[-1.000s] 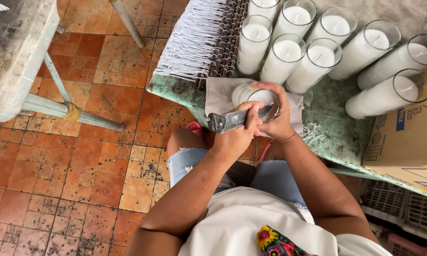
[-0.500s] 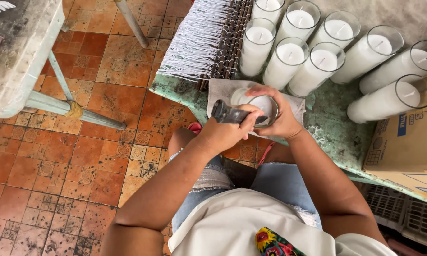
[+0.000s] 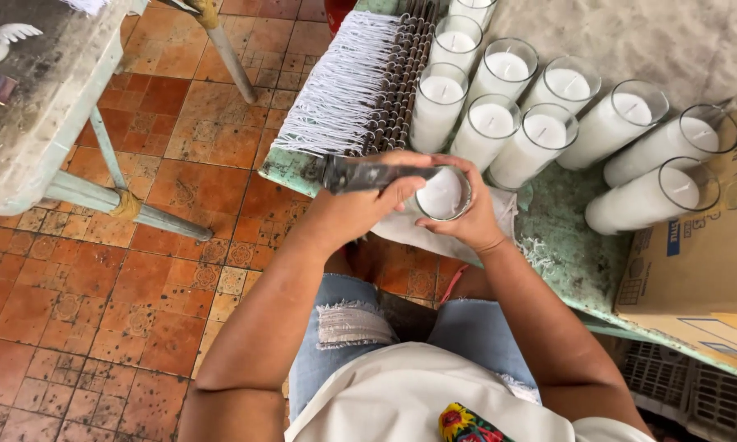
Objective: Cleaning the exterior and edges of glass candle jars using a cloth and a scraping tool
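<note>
1. Glass holds the work: a tall clear candle jar (image 3: 444,193) filled with white wax sits at the near edge of the green bench (image 3: 561,245), over a white cloth (image 3: 434,242) that hangs off that edge.
2. The right hand (image 3: 465,214) is clenched around the jar's side, fingers wrapped about the rim and tipping its mouth up toward the camera.
3. The left hand (image 3: 360,209) is closed on the handle of a worn metal knife (image 3: 370,174), whose blade lies across the jar's mouth, touching or just above the wax; which of the two I cannot tell.
4. Judged from this, the step in hand is trimming or scraping the wax top of this one candle.
5. The next move likely calls for a steady jar and a short, shallow stroke, so the blade does not gouge the wax or chip the rim.
6. Behind the jar, more filled candle jars (image 3: 544,131) stand in rows; white wicks (image 3: 344,86) lie at the bench's left end, and a cardboard box (image 3: 704,270) sits at its right.
</note>
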